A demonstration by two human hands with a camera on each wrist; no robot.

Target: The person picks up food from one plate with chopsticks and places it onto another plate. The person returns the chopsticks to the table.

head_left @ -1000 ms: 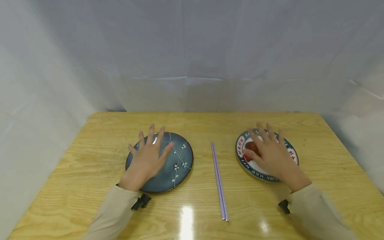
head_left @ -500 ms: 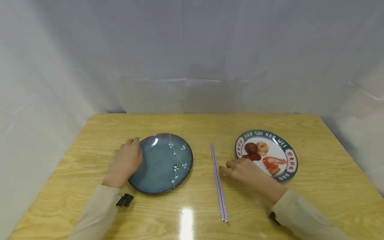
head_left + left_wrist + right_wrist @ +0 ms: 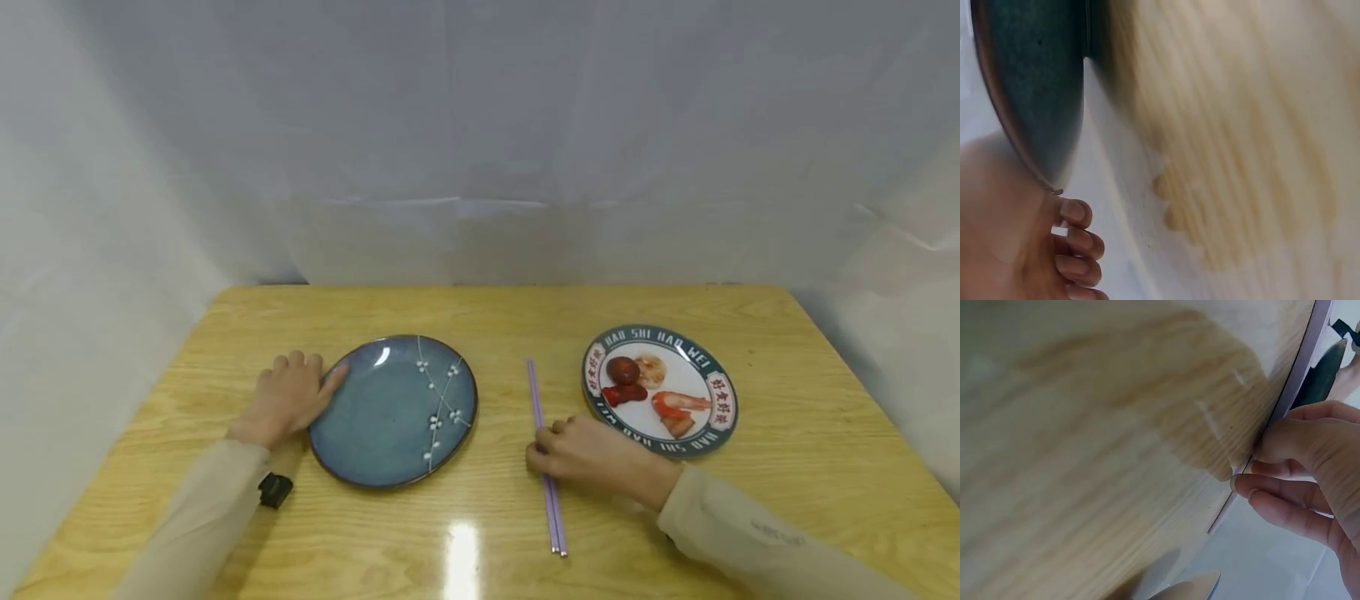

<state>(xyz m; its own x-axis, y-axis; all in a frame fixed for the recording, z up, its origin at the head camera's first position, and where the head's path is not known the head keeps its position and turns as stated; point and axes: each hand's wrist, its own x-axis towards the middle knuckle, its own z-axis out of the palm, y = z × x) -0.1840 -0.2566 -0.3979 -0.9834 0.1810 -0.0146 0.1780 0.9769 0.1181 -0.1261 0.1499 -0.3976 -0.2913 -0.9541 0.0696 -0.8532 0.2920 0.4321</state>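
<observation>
My left hand is at the left rim of a blue plate with a white blossom pattern, its thumb lying over the rim. In the left wrist view, the curled fingers of the left hand sit against the edge of the plate; the thumb is out of sight there. Two purple chopsticks lie side by side on the table, and my right hand pinches them near their middle. The right wrist view shows thumb and fingers of the right hand around the chopsticks.
A round plate with a green lettered rim and printed or real food pieces is at the right, behind my right forearm. The wooden table ends at a pale curtain.
My right hand has moved from over the lettered plate leftward and down to the chopsticks and taken hold of them. My left hand has moved from above the blue plate to its left rim.
</observation>
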